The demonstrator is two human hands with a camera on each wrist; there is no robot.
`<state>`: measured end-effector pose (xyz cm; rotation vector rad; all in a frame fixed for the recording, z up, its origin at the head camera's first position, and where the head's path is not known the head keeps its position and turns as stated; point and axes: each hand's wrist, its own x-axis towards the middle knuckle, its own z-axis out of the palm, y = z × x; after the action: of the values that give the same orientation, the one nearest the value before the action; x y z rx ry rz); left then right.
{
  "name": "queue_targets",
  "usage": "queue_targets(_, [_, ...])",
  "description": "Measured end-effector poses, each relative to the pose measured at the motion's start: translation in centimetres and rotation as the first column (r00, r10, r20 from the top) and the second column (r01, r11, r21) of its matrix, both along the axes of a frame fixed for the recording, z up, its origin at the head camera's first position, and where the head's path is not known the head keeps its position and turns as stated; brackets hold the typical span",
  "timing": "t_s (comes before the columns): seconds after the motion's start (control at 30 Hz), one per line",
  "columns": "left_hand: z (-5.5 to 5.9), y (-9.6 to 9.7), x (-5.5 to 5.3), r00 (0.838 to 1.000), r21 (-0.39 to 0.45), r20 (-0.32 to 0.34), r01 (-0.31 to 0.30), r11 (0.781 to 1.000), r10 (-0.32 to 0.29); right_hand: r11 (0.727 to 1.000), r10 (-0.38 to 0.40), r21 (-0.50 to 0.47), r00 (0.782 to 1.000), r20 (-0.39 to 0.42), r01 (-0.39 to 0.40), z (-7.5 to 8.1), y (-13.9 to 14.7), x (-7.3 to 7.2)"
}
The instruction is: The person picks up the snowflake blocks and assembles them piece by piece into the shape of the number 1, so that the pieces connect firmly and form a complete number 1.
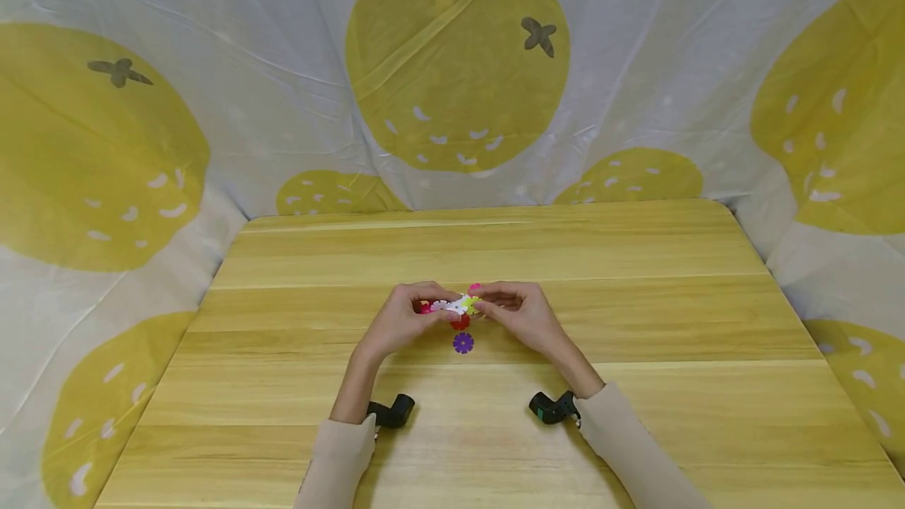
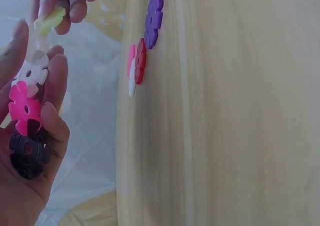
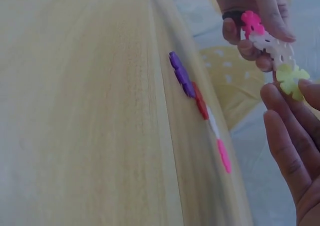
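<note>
My left hand (image 1: 403, 320) holds a chain of interlocking plastic flower-shaped discs above the table. In the left wrist view, a black disc (image 2: 29, 153) lies against the palm, followed by a pink disc (image 2: 25, 106) and white discs (image 2: 32, 74), with the thumb and fingers round them. At the chain's other end is a yellow-green disc (image 3: 291, 81), pinched between the thumb and fingers of my right hand (image 1: 526, 316). Below the hands, a purple disc (image 1: 463, 343), a red disc (image 1: 460, 323), a white disc (image 3: 212, 121) and a pink disc (image 3: 223, 155) lie in a row.
The wood-grain table (image 1: 636, 320) has rounded far corners. Behind and beside it hangs a pale cloth (image 1: 636, 61) printed with large yellow fruit. Black wrist cameras (image 1: 396, 411) stick out inward from both wrists, low over the near part of the table.
</note>
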<state>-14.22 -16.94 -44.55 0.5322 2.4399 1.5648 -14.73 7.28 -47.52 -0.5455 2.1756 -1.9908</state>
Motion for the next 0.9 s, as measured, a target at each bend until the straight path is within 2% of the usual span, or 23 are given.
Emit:
queue_targets(0.17, [0.14, -0.21, -0.02, 1.0, -0.007, -0.003, 0.018, 1.0, -0.018, 1.0, 0.006, -0.004, 1.0, -0.005, -0.006, 0.17, 0.0, 0.13])
queue_targets(0.43, [0.03, -0.42, 0.04, 1.0, -0.004, 0.022, 0.023, 1.0, -0.023, 0.999, 0.04, -0.033, 0.999, 0.031, -0.039, 0.47, -0.06, 0.22])
queue_targets(0.7, [0.15, -0.01, 0.07, 0.998, -0.081, -0.058, 0.0, 0.997, -0.005, 0.994, 0.03, -0.106, 0.998, 0.049, -0.025, 0.09, -0.03, -0.16])
queue_targets(0.9, [0.34, 0.57, 0.17, 0.992, -0.115, -0.129, -0.022, 0.993, 0.006, 0.996, 0.007, -0.092, 0.997, 0.081, 0.0, -0.03, -0.12, -0.15])
